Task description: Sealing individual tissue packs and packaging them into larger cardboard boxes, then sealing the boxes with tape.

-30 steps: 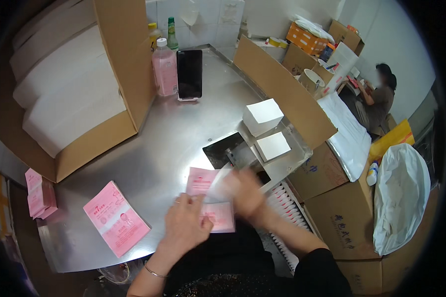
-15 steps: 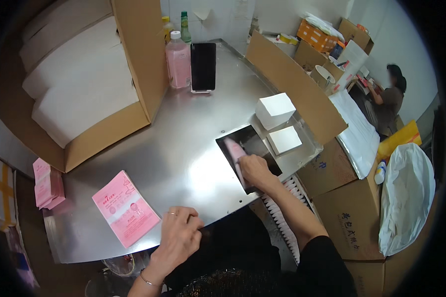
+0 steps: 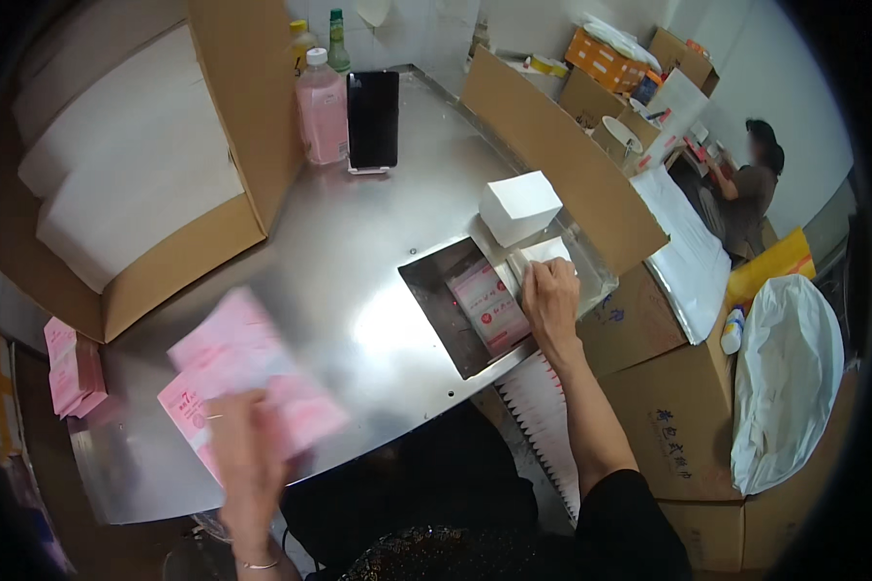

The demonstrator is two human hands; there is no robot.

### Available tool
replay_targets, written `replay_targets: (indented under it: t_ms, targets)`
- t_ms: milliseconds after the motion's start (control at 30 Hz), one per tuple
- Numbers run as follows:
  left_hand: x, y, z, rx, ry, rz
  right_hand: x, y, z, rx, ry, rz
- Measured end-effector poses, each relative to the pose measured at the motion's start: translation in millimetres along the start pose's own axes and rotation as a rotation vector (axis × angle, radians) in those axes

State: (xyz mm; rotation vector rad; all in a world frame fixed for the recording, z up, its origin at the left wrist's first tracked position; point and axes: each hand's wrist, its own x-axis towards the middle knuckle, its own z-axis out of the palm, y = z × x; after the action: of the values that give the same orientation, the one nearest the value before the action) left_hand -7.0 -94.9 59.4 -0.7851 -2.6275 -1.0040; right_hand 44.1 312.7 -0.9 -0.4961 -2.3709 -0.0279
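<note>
My left hand (image 3: 242,450), blurred, grips a pink printed sheet (image 3: 262,363), lifted at a tilt over the flat pile of pink sheets (image 3: 176,392). My right hand (image 3: 552,302) is closed at the near edge of a low stack of white folded tissues (image 3: 545,254), its fingertips pinching there; how many tissues they hold is hidden. Behind that stack stands a taller white tissue stack (image 3: 520,208). In the rectangular opening (image 3: 436,300) of the metal table, left of my right hand, lies a pink-and-white packet (image 3: 491,305).
A large carton (image 3: 179,252) of white tissues stands at left, beside a bundle of pink sheets (image 3: 73,373). A phone on a stand (image 3: 373,121) and a pink bottle (image 3: 322,111) are at the back. Brown cartons (image 3: 678,412) and a white bag (image 3: 790,387) fill the right. A person (image 3: 751,189) sits far right.
My right hand has left the opening, where the pink packet now lies, and moved to the low white stack. My left hand has moved left and raised a pink sheet.
</note>
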Motion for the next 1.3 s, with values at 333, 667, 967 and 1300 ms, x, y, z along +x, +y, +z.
replay_targets:
  t_ms: [333, 667, 967, 1300]
  targets:
    - [18.9, 22.1, 81.4, 0.039, -0.222, 0.324, -82.1, -131.7, -62.1, 0.561, -0.233, -0.844]
    - [23.9, 28.6, 99.0, 0.196, -0.112, 0.265, -42.7, -130.8, -29.2, 0.582, -0.110, -0.514]
    - [21.8, 48.6, 95.2, 0.354, -0.107, 0.186, -10.4, 4.7, 12.4, -0.092, -0.019, -0.088]
    - [19.6, 34.6, 103.6, 0.275, -0.127, 0.253, -11.2, 2.8, 8.5, 0.028, -0.049, -0.064]
